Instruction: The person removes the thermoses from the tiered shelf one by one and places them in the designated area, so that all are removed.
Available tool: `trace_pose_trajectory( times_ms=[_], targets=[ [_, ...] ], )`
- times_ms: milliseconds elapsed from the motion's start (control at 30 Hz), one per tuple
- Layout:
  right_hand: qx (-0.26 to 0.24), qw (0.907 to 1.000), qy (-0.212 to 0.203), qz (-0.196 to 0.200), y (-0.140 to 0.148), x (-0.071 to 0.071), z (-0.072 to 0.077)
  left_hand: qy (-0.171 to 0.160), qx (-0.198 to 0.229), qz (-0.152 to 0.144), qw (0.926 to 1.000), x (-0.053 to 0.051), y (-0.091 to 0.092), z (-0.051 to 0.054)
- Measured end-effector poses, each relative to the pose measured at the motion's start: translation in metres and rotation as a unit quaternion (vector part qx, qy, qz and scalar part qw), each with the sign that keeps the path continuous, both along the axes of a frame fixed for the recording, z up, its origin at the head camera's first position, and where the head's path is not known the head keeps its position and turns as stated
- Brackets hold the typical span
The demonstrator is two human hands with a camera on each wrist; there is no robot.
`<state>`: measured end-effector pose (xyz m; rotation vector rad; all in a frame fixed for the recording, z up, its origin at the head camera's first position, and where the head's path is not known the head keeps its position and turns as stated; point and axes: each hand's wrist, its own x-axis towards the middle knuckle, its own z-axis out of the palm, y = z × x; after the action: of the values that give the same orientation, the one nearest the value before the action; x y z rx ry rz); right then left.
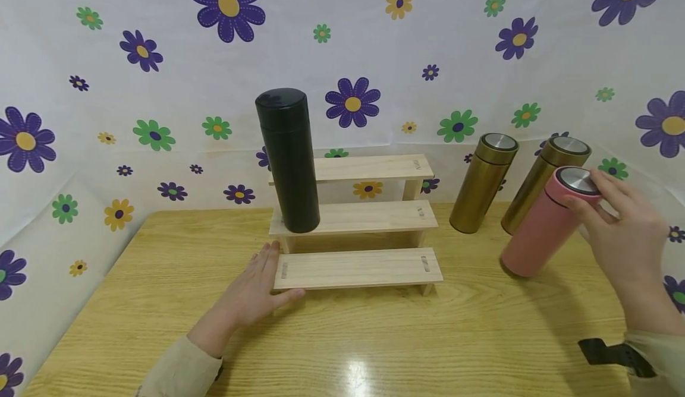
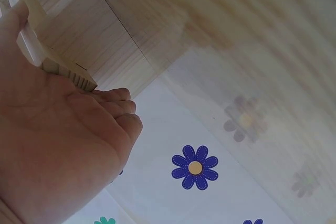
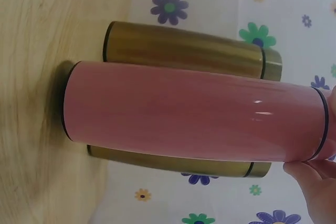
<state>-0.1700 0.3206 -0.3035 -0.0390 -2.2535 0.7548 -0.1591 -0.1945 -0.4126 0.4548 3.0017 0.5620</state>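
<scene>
A three-tier wooden stand [image 1: 358, 268] is in the middle of the head view, a black bottle [image 1: 290, 165] upright on its middle tier at the left end. My left hand [image 1: 257, 290] [image 2: 63, 145] rests against the left end of the lowest tier, fingers extended and thumb at the front edge. At the right, my right hand [image 1: 623, 230] [image 3: 317, 182] grips the pink bottle [image 1: 551, 224] [image 3: 194, 111] by its silver-topped cap, thumb and fingers around it. Whether the pink bottle's base touches the table I cannot tell.
Two gold bottles, one [image 1: 483, 183] right of the stand and another [image 1: 543, 177] partly behind the pink one, stand on the wooden table [image 1: 374, 331]. A flower-patterned sheet [image 1: 321, 64] hangs behind the table.
</scene>
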Motion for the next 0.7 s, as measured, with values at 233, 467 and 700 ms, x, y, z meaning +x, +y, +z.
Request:
trace_pose_trajectory(
  times_ms=[233, 467, 700],
  targets=[
    [-0.007, 0.9996, -0.018, -0.02, 0.009, -0.003, -0.008, 0.003, -0.004, 0.0, 1.0, -0.001, -0.001, -0.002],
    [-0.023, 0.9991, -0.019, -0.03, 0.015, -0.006, -0.012, 0.003, -0.003, -0.001, 1.0, -0.001, -0.001, -0.002],
    [-0.024, 0.9981, -0.028, -0.049, 0.016, -0.003, -0.013, 0.001, -0.002, -0.001, 1.0, 0.0, 0.0, -0.001]
  ],
)
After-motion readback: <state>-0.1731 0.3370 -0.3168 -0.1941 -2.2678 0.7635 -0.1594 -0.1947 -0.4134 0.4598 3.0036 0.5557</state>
